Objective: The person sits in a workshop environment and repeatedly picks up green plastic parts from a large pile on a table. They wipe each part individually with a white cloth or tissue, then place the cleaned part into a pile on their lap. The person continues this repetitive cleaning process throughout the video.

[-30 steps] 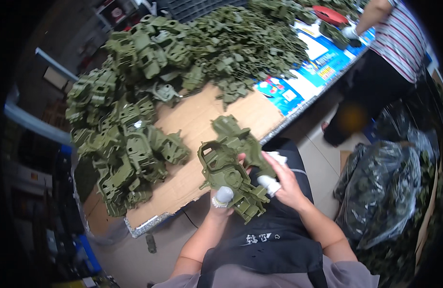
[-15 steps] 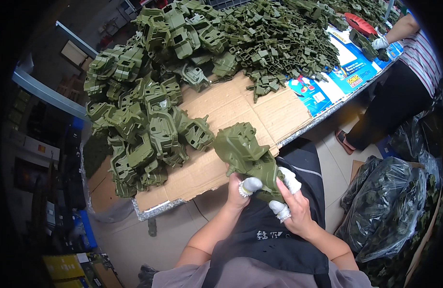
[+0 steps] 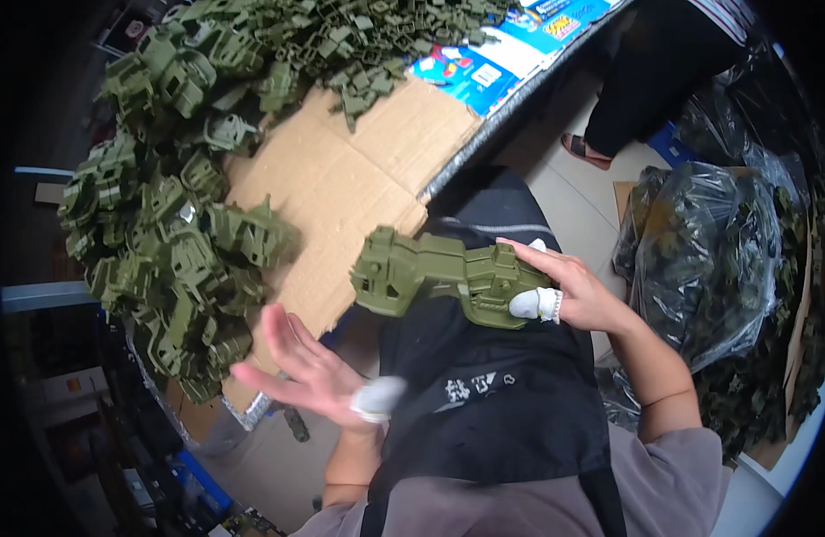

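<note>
Over the dark apron (image 3: 493, 421), the left hand (image 3: 318, 371) is spread and empty, blurred near the table (image 3: 466, 154). The right hand (image 3: 581, 291) grips 1 end of an olive-green moulded plastic housing (image 3: 430, 268), held above the lap. It looks hollow: probably light, stiff and slightly slick, its thin tabs breakable, best held by the solid ends. Beyond lie 2 piles: similar housings (image 3: 175, 259) and small green clips (image 3: 368, 36).
</note>
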`<state>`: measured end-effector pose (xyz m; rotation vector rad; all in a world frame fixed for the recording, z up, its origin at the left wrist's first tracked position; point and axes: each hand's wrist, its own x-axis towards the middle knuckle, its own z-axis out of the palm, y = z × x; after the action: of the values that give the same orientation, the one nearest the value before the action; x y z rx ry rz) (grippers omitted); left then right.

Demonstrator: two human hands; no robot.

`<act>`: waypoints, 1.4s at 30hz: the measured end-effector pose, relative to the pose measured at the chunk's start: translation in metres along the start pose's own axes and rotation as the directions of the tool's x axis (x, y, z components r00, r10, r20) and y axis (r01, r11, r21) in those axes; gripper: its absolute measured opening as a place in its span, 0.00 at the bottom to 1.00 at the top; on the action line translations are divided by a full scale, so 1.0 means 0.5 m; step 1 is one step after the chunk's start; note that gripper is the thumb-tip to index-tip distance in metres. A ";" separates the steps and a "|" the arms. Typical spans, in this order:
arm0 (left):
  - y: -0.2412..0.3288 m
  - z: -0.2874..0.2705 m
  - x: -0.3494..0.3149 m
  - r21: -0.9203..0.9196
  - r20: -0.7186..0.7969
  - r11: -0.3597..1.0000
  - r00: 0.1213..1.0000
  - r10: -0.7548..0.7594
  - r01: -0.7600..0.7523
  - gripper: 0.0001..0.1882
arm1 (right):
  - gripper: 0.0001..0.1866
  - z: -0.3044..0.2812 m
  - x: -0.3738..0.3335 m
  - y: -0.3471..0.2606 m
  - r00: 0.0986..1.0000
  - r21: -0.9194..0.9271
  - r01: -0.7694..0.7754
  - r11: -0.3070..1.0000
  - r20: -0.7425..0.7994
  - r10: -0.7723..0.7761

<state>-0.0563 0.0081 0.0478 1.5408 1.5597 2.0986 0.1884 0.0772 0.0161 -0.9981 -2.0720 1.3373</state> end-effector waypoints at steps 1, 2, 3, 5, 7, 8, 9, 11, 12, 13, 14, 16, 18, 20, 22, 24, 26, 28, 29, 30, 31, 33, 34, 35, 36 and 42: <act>0.046 0.000 0.032 0.184 0.456 0.972 0.889 0.047 -0.146 0.51 | 0.34 0.001 -0.008 -0.014 0.998 -0.032 -0.041 0.999 0.050 0.042; 0.069 0.006 0.057 0.263 0.813 0.899 0.582 -0.011 -0.350 0.46 | 0.34 0.001 -0.011 -0.031 0.992 -0.066 -0.071 0.995 0.100 0.078; 0.063 0.031 0.049 0.275 0.905 0.861 0.417 -0.082 -0.428 0.44 | 0.34 0.005 -0.015 -0.044 0.981 -0.105 -0.088 0.991 0.164 0.105; 0.027 0.046 0.005 0.241 0.967 0.894 0.178 -0.185 -0.377 0.41 | 0.31 0.020 -0.029 -0.051 0.961 -0.183 -0.057 0.981 0.258 0.104; -0.009 0.035 -0.027 0.233 0.972 0.955 0.045 -0.229 -0.182 0.39 | 0.29 0.039 -0.048 -0.028 0.952 -0.198 -0.004 0.980 0.299 0.064; -0.018 0.032 -0.040 0.254 0.967 0.949 0.047 -0.250 -0.185 0.39 | 0.29 0.052 -0.051 -0.014 0.950 -0.230 0.030 0.973 0.309 0.044; -0.029 0.026 -0.062 0.276 0.961 0.944 0.039 -0.274 -0.181 0.39 | 0.29 0.068 -0.057 -0.001 0.947 -0.254 0.054 0.966 0.321 0.031; -0.037 0.017 -0.087 0.297 0.955 0.942 0.031 -0.296 -0.158 0.38 | 0.31 0.083 -0.064 0.013 0.926 -0.200 0.006 0.980 0.371 0.071; -0.040 0.017 -0.089 0.305 0.952 0.946 0.005 -0.306 -0.111 0.38 | 0.31 0.085 -0.065 0.018 0.923 -0.186 -0.021 0.982 0.374 0.090; -0.043 0.018 -0.089 0.313 0.949 0.948 -0.020 -0.314 -0.065 0.38 | 0.31 0.089 -0.067 0.022 0.920 -0.172 -0.047 0.984 0.377 0.110; -0.046 0.018 -0.089 0.321 0.946 0.947 -0.046 -0.322 -0.019 0.37 | 0.32 0.093 -0.070 0.026 0.916 -0.158 -0.073 0.985 0.380 0.129; -0.053 0.019 -0.092 0.319 0.947 0.948 -0.036 -0.319 -0.021 0.36 | 0.29 0.112 -0.083 0.031 0.955 -0.111 -0.073 0.991 0.279 0.101; -0.050 0.022 -0.096 0.322 0.944 0.946 -0.059 -0.324 -0.040 0.36 | 0.28 0.115 -0.087 0.028 0.952 -0.099 -0.142 0.985 0.260 0.163; -0.054 0.024 -0.105 0.304 0.952 0.950 -0.022 -0.306 -0.072 0.35 | 0.27 0.119 -0.090 0.038 0.947 -0.062 -0.192 0.980 0.252 0.201; -0.051 0.025 -0.098 0.281 0.958 0.952 -0.020 -0.285 -0.119 0.35 | 0.28 0.120 -0.095 0.050 0.953 -0.010 -0.193 0.981 0.234 0.190; -0.033 0.031 -0.062 0.254 0.963 0.951 -0.042 -0.265 -0.178 0.35 | 0.28 0.111 -0.095 0.063 0.970 0.051 -0.138 0.989 0.209 0.125; 0.003 0.027 0.019 0.273 0.960 0.936 0.117 -0.252 -0.223 0.50 | 0.30 0.069 -0.073 0.048 0.970 0.099 -0.129 0.987 0.218 0.105; -0.032 -0.028 0.042 0.422 0.892 0.890 0.257 -0.372 -0.175 0.54 | 0.30 0.048 -0.083 0.074 0.976 0.182 -0.175 0.968 0.159 0.147; -0.065 -0.049 0.030 0.425 0.882 0.905 0.208 -0.423 0.040 0.54 | 0.30 0.048 -0.085 0.091 0.969 0.244 -0.215 0.946 0.172 0.176; -0.103 -0.071 -0.005 0.343 0.876 0.831 0.170 -0.451 0.438 0.48 | 0.31 0.049 -0.084 0.095 0.960 0.157 -0.216 0.964 0.212 0.181; -0.121 -0.082 -0.035 0.360 0.854 0.775 0.150 -0.498 0.520 0.45 | 0.31 0.046 -0.078 0.097 0.950 0.064 -0.207 0.976 0.253 0.185; -0.124 -0.082 -0.065 0.365 0.822 0.716 0.156 -0.548 0.595 0.39 | 0.35 0.033 -0.056 0.067 0.970 -0.230 -0.048 0.972 0.223 0.101; -0.118 -0.077 -0.070 0.354 0.813 0.722 0.186 -0.552 0.594 0.37 | 0.36 0.020 -0.035 0.038 0.987 -0.265 -0.027 0.964 0.147 0.068; -0.115 -0.070 -0.069 0.358 0.815 0.728 0.186 -0.550 0.585 0.37 | 0.35 0.022 -0.008 -0.006 0.996 -0.154 -0.054 0.987 0.063 0.065; -0.115 -0.065 -0.077 0.344 0.812 0.723 0.196 -0.550 0.600 0.37 | 0.33 0.047 0.014 -0.020 0.995 -0.186 0.083 0.979 0.061 -0.072; -0.064 -0.053 -0.075 0.371 0.800 0.822 0.301 -0.519 0.431 0.34 | 0.38 0.193 0.052 -0.006 0.950 -0.262 0.291 0.920 0.198 -0.244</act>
<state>-0.0724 -0.0165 0.0003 1.4902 1.3742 0.6289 0.1023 0.0426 -0.0204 -0.6977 -2.4762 1.0237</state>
